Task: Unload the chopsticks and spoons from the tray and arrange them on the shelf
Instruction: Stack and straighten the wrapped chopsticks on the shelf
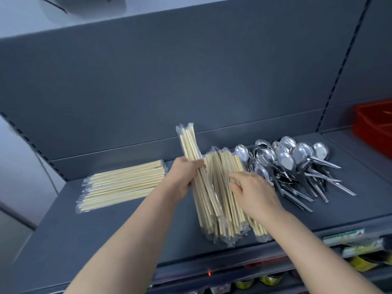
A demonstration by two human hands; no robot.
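Note:
On the grey shelf (118,225) lies a middle heap of plastic-wrapped wooden chopsticks (220,211). My left hand (184,177) grips a bundle of chopsticks (189,145) from that heap, its far end tilted up and away. My right hand (252,192) rests flat on the heap's right side, fingers spread. A second stack of wrapped chopsticks (123,185) lies sideways at the left. Several metal spoons (297,166) are piled at the right. The red tray (373,122) stands at the far right edge.
The shelf's grey back panel (191,81) rises behind everything. Below the front lip are price labels (343,237) and jars or cans (271,279) on a lower shelf. A pale wall or unit stands at the left.

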